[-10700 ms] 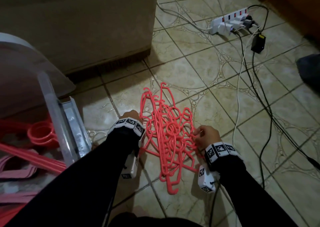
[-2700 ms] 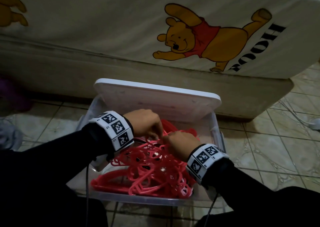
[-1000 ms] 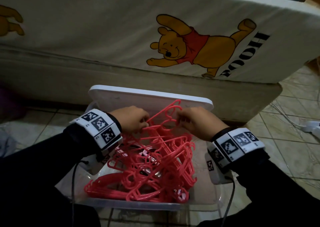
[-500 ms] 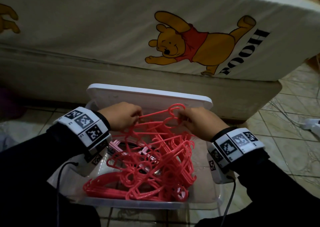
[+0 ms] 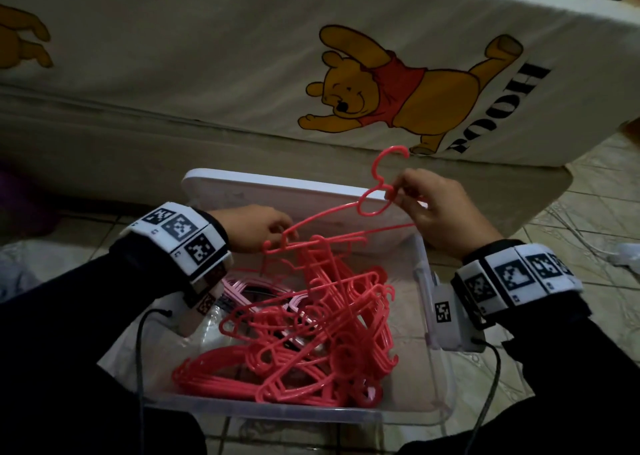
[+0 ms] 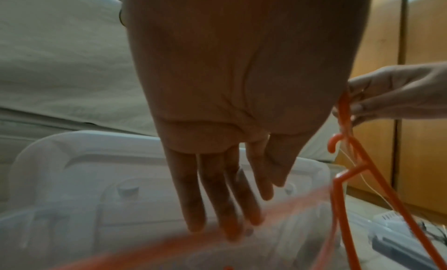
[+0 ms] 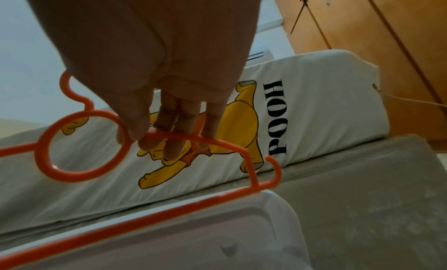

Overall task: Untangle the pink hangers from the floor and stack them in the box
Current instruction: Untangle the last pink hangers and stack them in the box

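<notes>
Pink hanger held over the box, right hand grip pinching by its ring. Slack grip on left hand: fingers near-straight at hanger's low end.

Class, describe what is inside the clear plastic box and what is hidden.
A tangle of pink hangers lies in the clear box, with paler pink hangers beneath at the left. The right hand pinches one hanger above them. Anything under the tangle is covered.

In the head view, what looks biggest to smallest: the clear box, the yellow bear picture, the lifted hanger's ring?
1. clear box, also nearest the camera
2. yellow bear picture
3. lifted hanger's ring
</notes>
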`<state>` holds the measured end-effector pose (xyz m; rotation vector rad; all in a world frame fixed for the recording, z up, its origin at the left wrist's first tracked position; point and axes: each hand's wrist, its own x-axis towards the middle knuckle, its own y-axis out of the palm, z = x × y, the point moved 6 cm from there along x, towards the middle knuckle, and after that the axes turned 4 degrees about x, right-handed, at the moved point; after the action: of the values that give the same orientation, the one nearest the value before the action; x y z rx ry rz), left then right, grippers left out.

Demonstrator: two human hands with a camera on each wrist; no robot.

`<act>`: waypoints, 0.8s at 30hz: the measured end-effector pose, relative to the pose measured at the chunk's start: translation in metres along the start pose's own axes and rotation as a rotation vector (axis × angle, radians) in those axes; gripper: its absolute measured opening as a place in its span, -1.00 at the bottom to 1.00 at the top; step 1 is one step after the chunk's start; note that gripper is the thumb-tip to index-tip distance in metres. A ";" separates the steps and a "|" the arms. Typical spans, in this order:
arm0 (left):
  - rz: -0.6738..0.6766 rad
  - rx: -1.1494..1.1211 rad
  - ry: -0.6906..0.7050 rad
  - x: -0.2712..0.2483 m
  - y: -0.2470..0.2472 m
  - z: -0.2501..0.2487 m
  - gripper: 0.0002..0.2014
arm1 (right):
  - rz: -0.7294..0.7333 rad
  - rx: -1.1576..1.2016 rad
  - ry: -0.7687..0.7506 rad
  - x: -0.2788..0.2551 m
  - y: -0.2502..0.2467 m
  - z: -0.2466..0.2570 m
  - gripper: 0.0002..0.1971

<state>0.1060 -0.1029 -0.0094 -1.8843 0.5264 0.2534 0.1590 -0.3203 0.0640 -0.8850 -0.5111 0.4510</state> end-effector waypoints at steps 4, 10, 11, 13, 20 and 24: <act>-0.144 -0.139 0.038 0.002 -0.013 -0.007 -0.70 | 0.097 -0.061 0.016 -0.003 0.015 -0.003 -0.88; -0.254 -0.523 0.234 -0.006 -0.016 -0.045 -0.71 | 0.104 -0.127 0.017 -0.001 0.028 0.007 -0.87; -0.261 -0.516 0.256 -0.006 -0.014 -0.049 -0.76 | 0.084 -0.134 0.015 0.000 0.028 0.008 -0.86; -0.300 -0.511 0.269 -0.005 -0.013 -0.051 -0.86 | 0.042 -0.141 0.019 0.001 0.026 0.009 -0.86; -0.518 -0.333 0.142 0.000 -0.025 -0.032 -0.89 | -0.233 -0.235 0.012 -0.003 0.023 0.018 -0.74; -0.536 -0.430 0.077 0.003 -0.028 -0.023 -0.83 | -0.056 -0.144 0.024 -0.007 0.057 0.026 -0.83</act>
<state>0.1198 -0.1171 0.0213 -2.3805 -0.0043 -0.0707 0.1293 -0.2765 0.0301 -1.0113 -0.5496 0.3553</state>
